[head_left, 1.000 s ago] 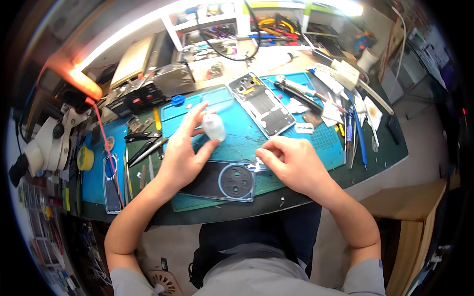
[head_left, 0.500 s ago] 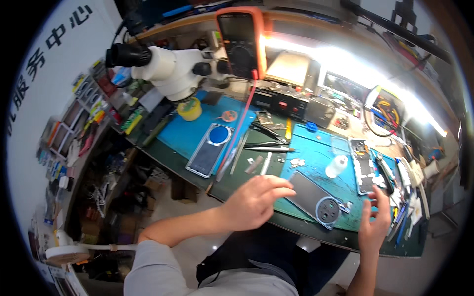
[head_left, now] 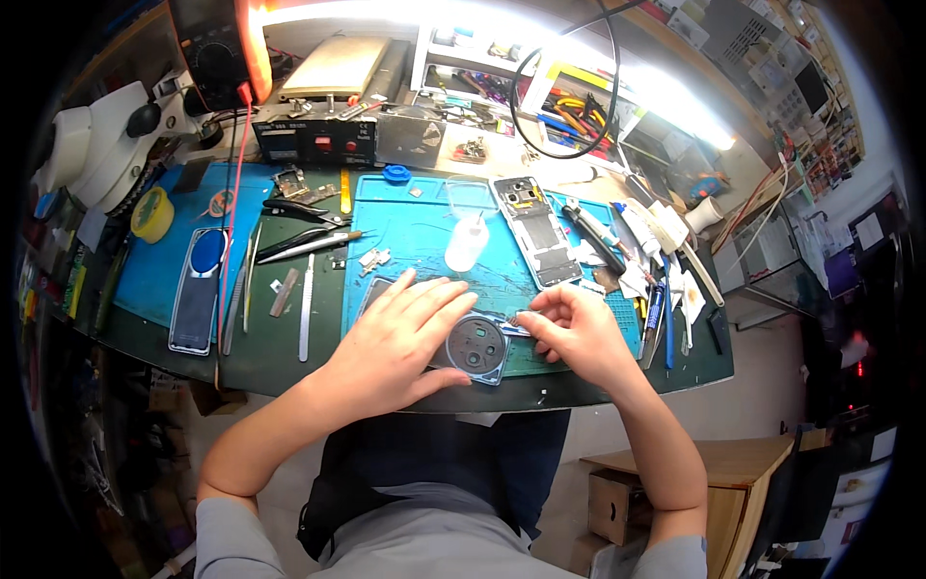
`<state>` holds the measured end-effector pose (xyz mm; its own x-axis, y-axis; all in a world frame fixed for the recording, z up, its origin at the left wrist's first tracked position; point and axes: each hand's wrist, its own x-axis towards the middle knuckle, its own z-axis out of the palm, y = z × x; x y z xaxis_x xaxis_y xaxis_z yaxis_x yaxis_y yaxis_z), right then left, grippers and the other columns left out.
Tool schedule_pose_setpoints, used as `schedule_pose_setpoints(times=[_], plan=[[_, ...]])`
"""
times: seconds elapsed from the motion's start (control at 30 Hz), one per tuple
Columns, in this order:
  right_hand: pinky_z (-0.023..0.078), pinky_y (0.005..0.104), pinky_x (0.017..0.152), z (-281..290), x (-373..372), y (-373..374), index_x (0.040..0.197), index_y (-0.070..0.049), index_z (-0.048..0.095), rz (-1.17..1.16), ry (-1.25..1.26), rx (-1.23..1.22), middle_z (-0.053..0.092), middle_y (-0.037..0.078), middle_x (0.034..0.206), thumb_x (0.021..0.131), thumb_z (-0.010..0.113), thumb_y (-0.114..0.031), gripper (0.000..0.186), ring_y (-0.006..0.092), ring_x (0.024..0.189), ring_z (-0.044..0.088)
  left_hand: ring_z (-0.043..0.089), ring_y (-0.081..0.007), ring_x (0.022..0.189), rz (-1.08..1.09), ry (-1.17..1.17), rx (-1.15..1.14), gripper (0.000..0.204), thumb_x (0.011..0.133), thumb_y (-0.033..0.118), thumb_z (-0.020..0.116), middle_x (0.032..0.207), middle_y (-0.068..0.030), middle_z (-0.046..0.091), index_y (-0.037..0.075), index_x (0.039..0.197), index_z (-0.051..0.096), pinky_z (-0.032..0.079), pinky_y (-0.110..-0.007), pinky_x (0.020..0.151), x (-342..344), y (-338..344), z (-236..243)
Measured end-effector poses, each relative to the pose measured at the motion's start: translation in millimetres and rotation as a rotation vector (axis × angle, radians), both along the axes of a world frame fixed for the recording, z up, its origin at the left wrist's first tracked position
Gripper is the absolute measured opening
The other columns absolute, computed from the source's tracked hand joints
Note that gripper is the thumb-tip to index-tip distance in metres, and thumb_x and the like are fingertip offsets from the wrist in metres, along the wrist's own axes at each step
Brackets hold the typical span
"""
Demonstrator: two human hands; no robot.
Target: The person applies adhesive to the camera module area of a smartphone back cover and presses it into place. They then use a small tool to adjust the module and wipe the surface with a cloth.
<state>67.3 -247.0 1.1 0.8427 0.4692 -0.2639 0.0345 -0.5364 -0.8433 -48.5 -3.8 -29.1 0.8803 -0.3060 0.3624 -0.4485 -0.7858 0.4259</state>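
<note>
A dark phone back panel with a round camera ring lies on the blue work mat near the bench's front edge. My left hand rests over it, palm down and fingers stretched out, hiding much of the panel. Beside the camera end, my right hand is closed in a pinch at a small bluish-silver piece by the panel's corner. What exactly sits between those fingertips is too small to make out. Just beyond, a translucent white bottle stands on the mat. An opened phone lies to its right.
On the left lie pliers, tweezers and another phone panel with a blue disc. Pens, a knife and paper scraps crowd the right. A microscope and an orange-framed multimeter stand at the back left.
The view has swung to the right. My left hand has come down flat onto the phone panel. My right hand, loosely open before, has moved to the panel's corner and closed there.
</note>
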Motion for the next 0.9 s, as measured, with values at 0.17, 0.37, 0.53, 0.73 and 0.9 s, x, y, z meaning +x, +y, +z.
schedule_pose_setpoints(times=[0.17,0.37,0.53,0.73,0.9], plan=[[0.053,0.0219,0.057,3,8,10,0.103,0.003,0.070,0.045,0.147,-0.076,0.072,0.002,0.080,0.095,0.080,-0.018,0.025,0.0057,0.068,0.065,0.053,-0.0355,0.138,0.008,0.008,-0.037,0.080,0.082,0.038,0.086,0.143,-0.0165,0.059,0.003,0.146,0.053,0.035,-0.055,0.122,-2,4,-6],[0.046,0.0249,0.056,9,16,12,0.091,0.004,0.072,0.276,-0.113,-0.255,0.069,0.001,0.071,0.096,0.078,-0.023,0.028,0.0063,0.063,0.057,0.054,-0.0351,0.137,0.020,0.009,-0.044,0.081,0.080,0.036,0.087,0.142,-0.0156,0.059,0.003,0.146,0.053,0.036,-0.055,0.122,-2,3,-3],[0.043,0.0312,0.056,9,22,10,0.090,0.004,0.072,0.419,-0.222,-0.269,0.064,0.007,0.067,0.096,0.076,-0.022,0.027,0.0105,0.059,0.052,0.054,-0.0349,0.137,0.032,0.029,-0.053,0.084,0.079,0.034,0.087,0.142,-0.0160,0.059,0.002,0.148,0.050,0.036,-0.055,0.122,-1,1,-4],[0.053,0.0466,0.070,12,23,11,0.092,0.000,0.075,0.504,-0.246,-0.344,0.070,0.022,0.077,0.096,0.070,-0.031,0.031,0.0407,0.077,0.069,0.055,-0.0343,0.135,0.029,0.038,-0.043,0.086,0.080,0.035,0.086,0.141,-0.0160,0.058,0.000,0.148,0.048,0.036,-0.054,0.122,0,2,-3],[0.052,0.0465,0.068,13,22,14,0.091,-0.001,0.075,0.515,-0.292,-0.372,0.069,0.021,0.076,0.096,0.070,-0.031,0.031,0.0403,0.074,0.069,0.055,-0.0344,0.136,0.026,0.052,-0.033,0.086,0.079,0.034,0.086,0.142,-0.0158,0.058,0.000,0.149,0.047,0.036,-0.054,0.122,1,1,-2]])
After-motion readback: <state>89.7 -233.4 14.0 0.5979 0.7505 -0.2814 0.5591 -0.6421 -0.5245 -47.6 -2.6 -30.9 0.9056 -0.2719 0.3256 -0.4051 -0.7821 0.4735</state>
